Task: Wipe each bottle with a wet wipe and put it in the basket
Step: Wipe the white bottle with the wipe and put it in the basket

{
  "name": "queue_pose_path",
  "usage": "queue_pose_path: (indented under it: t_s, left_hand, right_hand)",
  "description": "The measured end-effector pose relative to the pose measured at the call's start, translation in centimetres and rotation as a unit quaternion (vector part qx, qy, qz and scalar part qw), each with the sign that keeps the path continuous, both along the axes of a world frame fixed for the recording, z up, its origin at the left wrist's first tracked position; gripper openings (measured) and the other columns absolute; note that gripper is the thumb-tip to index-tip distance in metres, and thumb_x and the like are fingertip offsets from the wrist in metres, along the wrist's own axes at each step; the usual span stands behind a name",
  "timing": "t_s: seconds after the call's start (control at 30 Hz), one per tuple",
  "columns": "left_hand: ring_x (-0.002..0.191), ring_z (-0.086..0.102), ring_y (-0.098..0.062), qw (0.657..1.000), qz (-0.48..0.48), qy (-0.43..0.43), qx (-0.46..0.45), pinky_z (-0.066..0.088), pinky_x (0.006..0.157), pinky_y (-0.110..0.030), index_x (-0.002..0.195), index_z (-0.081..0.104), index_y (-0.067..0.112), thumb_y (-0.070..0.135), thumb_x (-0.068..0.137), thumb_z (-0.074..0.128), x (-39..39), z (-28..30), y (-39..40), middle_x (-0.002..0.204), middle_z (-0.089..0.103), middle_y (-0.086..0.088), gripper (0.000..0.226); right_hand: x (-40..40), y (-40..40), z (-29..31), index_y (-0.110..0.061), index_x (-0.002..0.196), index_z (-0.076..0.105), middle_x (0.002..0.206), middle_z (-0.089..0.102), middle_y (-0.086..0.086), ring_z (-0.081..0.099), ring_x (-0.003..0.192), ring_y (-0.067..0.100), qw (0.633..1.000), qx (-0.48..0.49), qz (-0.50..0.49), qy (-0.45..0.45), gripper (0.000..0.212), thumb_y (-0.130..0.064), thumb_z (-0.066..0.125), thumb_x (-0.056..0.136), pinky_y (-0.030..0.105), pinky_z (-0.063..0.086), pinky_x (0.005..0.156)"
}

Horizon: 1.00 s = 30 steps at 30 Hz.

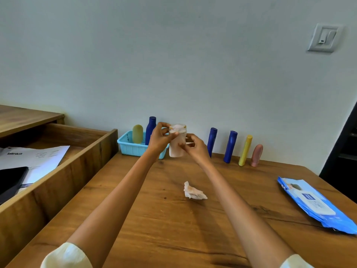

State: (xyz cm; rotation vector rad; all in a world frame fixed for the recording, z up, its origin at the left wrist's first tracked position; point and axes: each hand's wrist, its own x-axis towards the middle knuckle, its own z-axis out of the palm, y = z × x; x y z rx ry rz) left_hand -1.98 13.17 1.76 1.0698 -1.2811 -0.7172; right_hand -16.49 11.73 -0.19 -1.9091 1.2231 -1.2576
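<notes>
In hand: A person holds a pale bottle (pixel 176 141) upright above the desk (pixel 154 209), just in front of the basket (pixel 131 147). The left hand (pixel 160 140) grips it near the cap, fingers (pixel 164 125) curled round the top. The right hand (pixel 195 147) pinches a white wipe (pixel 188 144) against the bottle's side, fingers clamped on the cloth.

Step, as judged: The wiping of this bottle looks under way; it has not yet gone into the basket.

Done so far: Two bottles stand in the light blue basket by the wall, an olive one (pixel 137 134) and a dark blue one (pixel 150 130). That suggests two are finished.

Left to do: Four bottles lean against the wall at the right, well apart from the basket: a blue one (pixel 212 141), a second blue one (pixel 230 147), a yellow one (pixel 245 150) and a pink one (pixel 257 155). With the one in hand, five of seven seem to remain, so the job reads as under halfway.

Supplies: A crumpled wipe (pixel 194 191) lies mid-desk, likely spent. The blue pack of wipes (pixel 316 206) rests near the right edge.

Elsewhere: An open drawer (pixel 58 151) at the left holds papers (pixel 38 157) and a dark device (pixel 11 180).
</notes>
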Motion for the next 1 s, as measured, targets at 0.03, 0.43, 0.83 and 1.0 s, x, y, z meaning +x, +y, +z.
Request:
queue_pose_path:
  t_s: [0.03,0.43,0.83,1.0]
  left_hand:
    - [0.097,0.061,-0.019,1.000,-0.007,0.007,-0.011,0.053,0.084,-0.032,0.106,0.049,0.014,0.015,0.083,0.070,0.5,0.3,-0.6,0.112,0.064,-0.013,0.030]
    - [0.103,0.051,-0.017,0.997,0.038,-0.021,0.062,0.037,0.087,-0.028,0.129,0.040,0.007,0.045,0.100,0.030,5.2,-0.2,-8.9,0.123,0.056,-0.012,0.050]
    - [0.086,0.050,-0.012,0.990,0.033,-0.069,0.118,0.039,0.074,-0.027,0.114,0.038,0.014,0.050,0.099,0.022,6.1,-3.9,-12.0,0.095,0.050,-0.002,0.043]
    - [0.095,0.050,-0.018,0.992,0.023,-0.064,0.111,0.038,0.082,-0.029,0.106,0.039,0.015,0.050,0.099,0.022,6.0,-3.9,-12.4,0.091,0.049,0.000,0.039]
  right_hand:
    - [0.4,-0.7,0.5,-0.017,0.117,0.058,0.112,0.065,-0.001,0.061,0.098,0.014,1.000,-0.010,-0.001,-0.004,0.035,-0.030,0.066,0.086,0.015,0.045,0.070]
    - [7.2,-10.2,2.5,-0.011,0.107,0.059,0.107,0.066,0.005,0.060,0.089,0.019,0.992,0.017,-0.124,0.012,0.035,-0.033,0.066,0.082,0.018,0.032,0.052]
    - [10.8,-13.9,-0.6,-0.006,0.116,0.045,0.117,0.061,0.015,0.061,0.103,0.032,0.976,0.030,-0.168,0.138,0.048,-0.033,0.068,0.082,0.036,0.049,0.075]
    - [11.4,-14.4,-1.8,-0.008,0.118,0.047,0.117,0.061,0.013,0.057,0.107,0.032,0.953,0.033,-0.219,0.208,0.052,-0.043,0.064,0.083,0.036,0.046,0.077]
